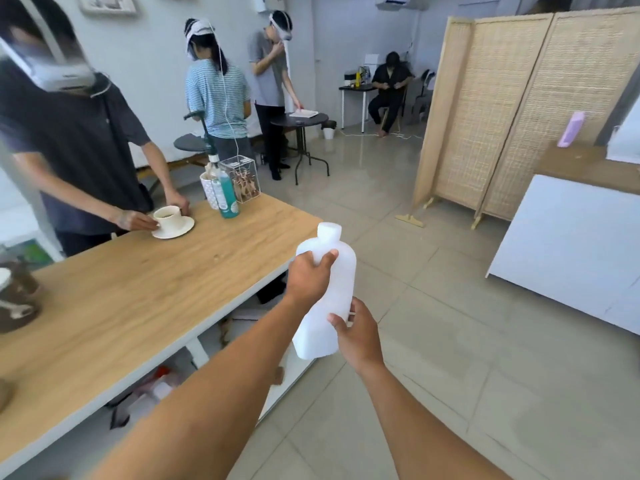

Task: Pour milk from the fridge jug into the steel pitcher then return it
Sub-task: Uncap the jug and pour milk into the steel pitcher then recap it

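I hold a white plastic milk jug [332, 289] with its cap on, upright and slightly tilted, in the air beyond the right end of the wooden table [138, 306]. My left hand [310, 277] grips its shoulder just below the neck. My right hand [356, 332] grips its lower side near the base. No steel pitcher shows clearly; a dark, blurred object [17, 299] sits at the table's far left edge.
A person in a headset at the table's far side touches a white cup on a saucer [171, 221]. A teal pump bottle [225, 192] and a clear box stand at the table's back end. White cabinet [571, 247] right, wicker screen [512, 112] behind, other people further back.
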The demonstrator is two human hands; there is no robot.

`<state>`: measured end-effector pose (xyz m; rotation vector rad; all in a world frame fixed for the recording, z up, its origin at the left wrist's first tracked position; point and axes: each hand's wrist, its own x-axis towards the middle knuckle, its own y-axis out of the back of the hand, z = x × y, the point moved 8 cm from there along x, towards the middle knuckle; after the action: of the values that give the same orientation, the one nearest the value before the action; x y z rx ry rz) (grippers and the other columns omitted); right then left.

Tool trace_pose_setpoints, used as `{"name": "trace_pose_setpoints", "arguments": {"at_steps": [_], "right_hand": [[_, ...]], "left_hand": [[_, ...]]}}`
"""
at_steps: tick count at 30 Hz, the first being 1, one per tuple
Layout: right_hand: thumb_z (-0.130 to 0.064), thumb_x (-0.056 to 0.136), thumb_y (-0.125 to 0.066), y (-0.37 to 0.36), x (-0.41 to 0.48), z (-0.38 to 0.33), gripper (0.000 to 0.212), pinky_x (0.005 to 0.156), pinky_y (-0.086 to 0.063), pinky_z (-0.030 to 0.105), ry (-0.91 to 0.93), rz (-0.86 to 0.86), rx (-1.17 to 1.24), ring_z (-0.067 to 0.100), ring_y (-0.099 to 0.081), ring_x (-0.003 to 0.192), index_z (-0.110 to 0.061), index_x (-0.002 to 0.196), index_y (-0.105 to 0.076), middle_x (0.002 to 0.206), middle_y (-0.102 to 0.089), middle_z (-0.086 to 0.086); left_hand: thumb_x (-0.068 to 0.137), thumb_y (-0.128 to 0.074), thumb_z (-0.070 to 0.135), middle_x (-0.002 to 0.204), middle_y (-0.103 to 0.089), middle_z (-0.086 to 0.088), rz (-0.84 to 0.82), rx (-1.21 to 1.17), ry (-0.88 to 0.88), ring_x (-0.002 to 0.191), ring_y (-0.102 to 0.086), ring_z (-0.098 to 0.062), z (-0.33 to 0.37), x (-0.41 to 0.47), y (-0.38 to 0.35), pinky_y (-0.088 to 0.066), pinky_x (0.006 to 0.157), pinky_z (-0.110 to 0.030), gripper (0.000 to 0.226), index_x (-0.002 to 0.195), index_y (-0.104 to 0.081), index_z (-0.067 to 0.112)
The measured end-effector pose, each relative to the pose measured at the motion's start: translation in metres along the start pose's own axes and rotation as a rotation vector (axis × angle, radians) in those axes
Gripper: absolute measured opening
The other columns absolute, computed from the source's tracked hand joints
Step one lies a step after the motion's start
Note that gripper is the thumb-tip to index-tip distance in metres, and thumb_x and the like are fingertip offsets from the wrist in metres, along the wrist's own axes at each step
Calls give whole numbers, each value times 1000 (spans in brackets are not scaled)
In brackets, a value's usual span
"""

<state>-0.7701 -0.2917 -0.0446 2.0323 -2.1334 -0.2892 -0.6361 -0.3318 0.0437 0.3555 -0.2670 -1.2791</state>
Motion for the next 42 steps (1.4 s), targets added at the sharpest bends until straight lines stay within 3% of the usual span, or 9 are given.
{"name": "trace_pose_setpoints", "arguments": {"at_steps": [6, 11, 16, 20, 23, 26, 32, 37, 42], "right_hand": [[-31, 87, -65, -54, 1, 1, 23, 79, -49, 32, 19, -206, -83, 12, -57, 96, -35, 104, -50, 96, -57, -20], [-28, 85, -67, -103, -15, -4, 32, 77, -48, 31, 14, -355, -66, 15, -59, 97, -23, 115, -56, 105, -63, -8], [-25, 86, -67, -148, -35, -19, 28, 77, -47, 31, 39, -490, -58, 12, -57, 93, -29, 110, -53, 92, -55, -21], [-27, 86, -67, -187, -48, -29, 29, 79, -46, 32, 66, -584, -94, 13, -58, 94, -29, 112, -53, 97, -58, -16], [-24, 87, -67, -216, -64, -38, 27, 74, -43, 27, 85, -647, -78, 6, -57, 90, -33, 107, -51, 94, -57, -22], [-27, 87, -67, -249, -79, -44, 25, 74, -46, 28, 90, -688, -102, 8, -60, 92, -28, 108, -53, 98, -61, -16], [-24, 86, -68, -313, -101, -65, 24, 77, -46, 31, 117, -728, -145, 15, -60, 92, -28, 105, -53, 95, -60, -13], [-26, 86, -67, -372, -115, -88, 27, 81, -45, 33, 144, -740, -158, 17, -58, 97, -31, 107, -51, 103, -61, -11], [-25, 89, -65, -428, -124, -107, 29, 64, -37, 22, 188, -736, -168, 14, -55, 95, -27, 114, -51, 108, -58, -7]], "left_hand": [[96, -55, 49, 68, -45, -1, 155, 3, 140, 63, -45, -19, -42, -10, 54, -34, 55, -29, 46, 69, -43, 14], [95, -56, 50, 75, -53, -7, 262, -15, 220, 67, -51, -23, -75, -26, 100, -42, 63, -32, 44, 75, -46, 12], [94, -57, 50, 79, -56, -6, 390, -25, 283, 74, -55, -26, -99, -44, 152, -52, 76, -39, 40, 76, -48, 15], [94, -58, 48, 78, -53, -8, 483, -53, 297, 73, -53, -25, -116, -61, 193, -55, 79, -46, 41, 74, -48, 14], [94, -59, 46, 73, -50, -6, 529, -70, 326, 70, -52, -26, -132, -73, 222, -50, 69, -40, 42, 72, -46, 13], [95, -57, 47, 74, -52, -6, 553, -75, 345, 69, -53, -26, -150, -82, 254, -43, 66, -33, 42, 72, -45, 14], [94, -58, 49, 72, -50, -7, 600, -114, 343, 67, -52, -24, -181, -93, 318, -44, 65, -34, 44, 71, -44, 13], [94, -59, 47, 71, -48, -8, 631, -118, 315, 65, -50, -23, -200, -92, 379, -41, 62, -34, 46, 69, -42, 13], [94, -58, 48, 69, -47, -7, 624, -135, 277, 64, -48, -22, -224, -82, 431, -41, 62, -36, 46, 68, -41, 14]]}}
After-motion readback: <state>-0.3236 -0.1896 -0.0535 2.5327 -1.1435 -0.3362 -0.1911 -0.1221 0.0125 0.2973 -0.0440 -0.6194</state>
